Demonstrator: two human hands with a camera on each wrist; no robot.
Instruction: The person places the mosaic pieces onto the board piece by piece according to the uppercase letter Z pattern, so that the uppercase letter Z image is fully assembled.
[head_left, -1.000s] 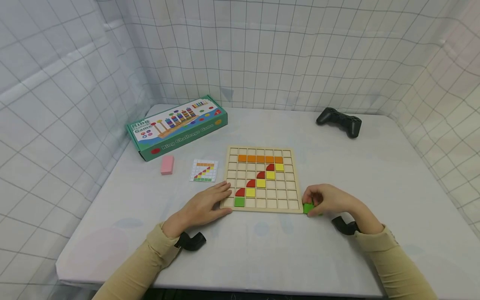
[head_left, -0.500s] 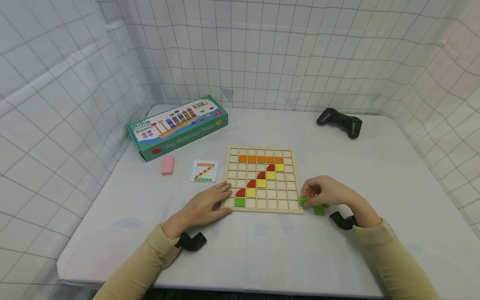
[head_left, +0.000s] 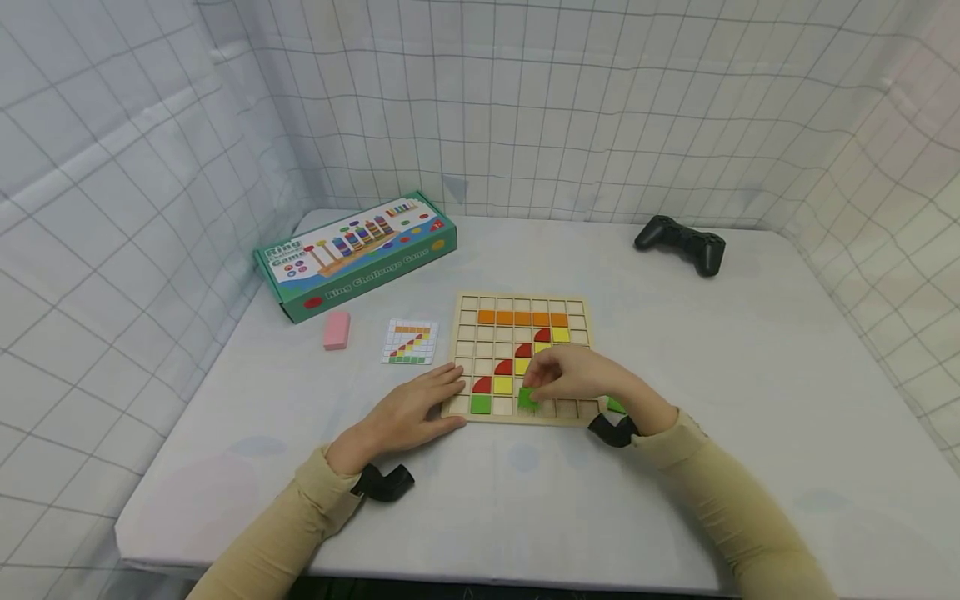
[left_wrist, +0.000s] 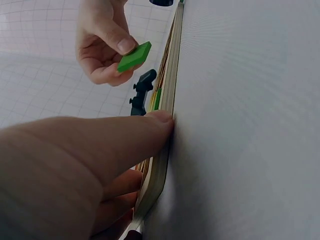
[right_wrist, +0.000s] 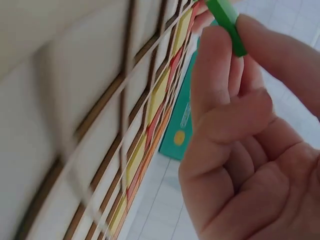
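A wooden grid board [head_left: 467, 334] lies mid-table, with an orange row, a diagonal of red quarter-round and yellow square tiles, and one green square tile [head_left: 481, 404] at its lower left. My left hand [head_left: 408, 408] rests on the board's near left corner, fingers extended; in the left wrist view its thumb [left_wrist: 145, 131] presses the near edge. Above the board's bottom row, my right hand [head_left: 576, 372] pinches another green square tile [head_left: 527, 399] between thumb and finger. The left wrist view shows this pinched tile [left_wrist: 135, 57] tilted and raised above the board.
Left of the board lies a pattern card [head_left: 410, 341] showing a similar coloured figure, with a pink block [head_left: 337, 330] beyond it. A green Ring Challenge Game box [head_left: 358, 254] stands back left, a black game controller [head_left: 680, 244] back right. More green [head_left: 615, 405] shows beside the right wrist.
My right hand picked up a green tile from beside the board's right edge and carried it left over the bottom row. The left hand has stayed in place.
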